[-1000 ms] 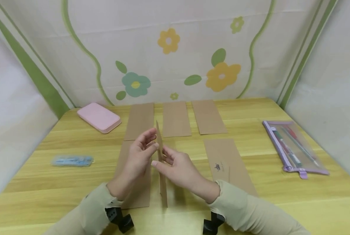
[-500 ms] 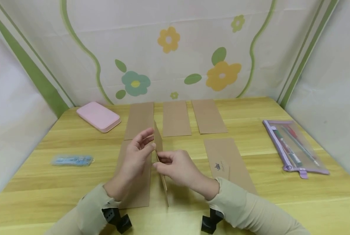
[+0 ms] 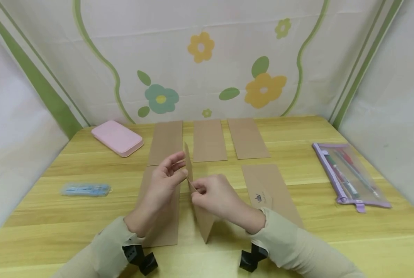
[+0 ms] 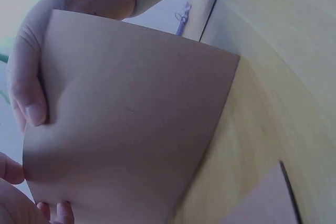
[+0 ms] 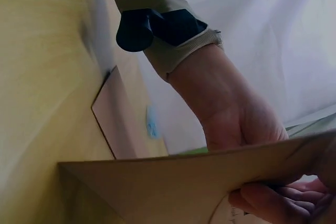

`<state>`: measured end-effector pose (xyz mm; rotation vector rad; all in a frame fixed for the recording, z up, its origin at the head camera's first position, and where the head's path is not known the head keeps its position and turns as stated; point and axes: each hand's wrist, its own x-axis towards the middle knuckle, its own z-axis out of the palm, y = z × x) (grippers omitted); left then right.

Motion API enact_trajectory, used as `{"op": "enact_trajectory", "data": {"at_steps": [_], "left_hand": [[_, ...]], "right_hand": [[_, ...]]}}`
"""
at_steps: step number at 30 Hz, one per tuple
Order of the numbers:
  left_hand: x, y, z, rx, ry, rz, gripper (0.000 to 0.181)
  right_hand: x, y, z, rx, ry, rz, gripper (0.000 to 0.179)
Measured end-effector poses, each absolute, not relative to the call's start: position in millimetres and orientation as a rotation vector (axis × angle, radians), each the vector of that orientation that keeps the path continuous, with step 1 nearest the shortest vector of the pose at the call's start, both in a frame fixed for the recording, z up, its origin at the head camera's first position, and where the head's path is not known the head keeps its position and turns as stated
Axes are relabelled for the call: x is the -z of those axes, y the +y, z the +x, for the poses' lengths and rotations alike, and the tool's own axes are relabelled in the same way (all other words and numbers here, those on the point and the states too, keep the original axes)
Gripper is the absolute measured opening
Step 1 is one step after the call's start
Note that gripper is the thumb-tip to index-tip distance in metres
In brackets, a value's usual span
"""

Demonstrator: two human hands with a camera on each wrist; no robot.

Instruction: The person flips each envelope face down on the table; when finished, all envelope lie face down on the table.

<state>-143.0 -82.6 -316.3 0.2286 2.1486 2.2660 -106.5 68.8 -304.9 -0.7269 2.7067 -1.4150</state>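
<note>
A folded sheet of brown kraft card (image 3: pixel 202 222) stands on edge, upright over the table between both hands. My left hand (image 3: pixel 162 186) pinches its upper edge with thumb and fingers. My right hand (image 3: pixel 221 197) pinches the same card nearer to me, fingers curled. In the left wrist view a broad plain face of the card (image 4: pixel 131 103) shows, with a thumb over its side. Part of a rounded printed panel shows beside the fingers in the right wrist view; the card (image 5: pixel 157 179) hides much of the left hand there.
Several flat brown cards lie on the wooden table (image 3: pixel 99 224); one at right (image 3: pixel 273 189) bears a crown print. A pink case (image 3: pixel 117 138) sits back left, a blue packet (image 3: pixel 86 189) at left. A purple-edged zip pouch of pens (image 3: pixel 349 173) lies at right.
My right hand has shifted slightly right and its fingers have closed on the card. The card's near part has swung open to the right. The left hand has barely moved.
</note>
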Motion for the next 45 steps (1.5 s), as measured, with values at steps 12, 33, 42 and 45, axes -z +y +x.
{"op": "enact_trajectory", "data": {"at_steps": [12,33,42,45], "left_hand": [[307,-75,-139,-2.364,2.041,0.292,0.049],[352,-79,-118,-2.41,1.871,0.093,0.058],[354,-89,-115,-2.094,2.037,0.126,0.074],[354,-92,-114,-1.936,2.078,0.163,0.076]], "right_hand": [[295,119,-114,1.596,2.754,-0.23,0.025],[339,135,-118,2.195,1.966,0.065,0.027],[336,149,-115,1.497,2.314,-0.237,0.084],[340,148,-113,1.401,2.29,-0.224,0.091]]}}
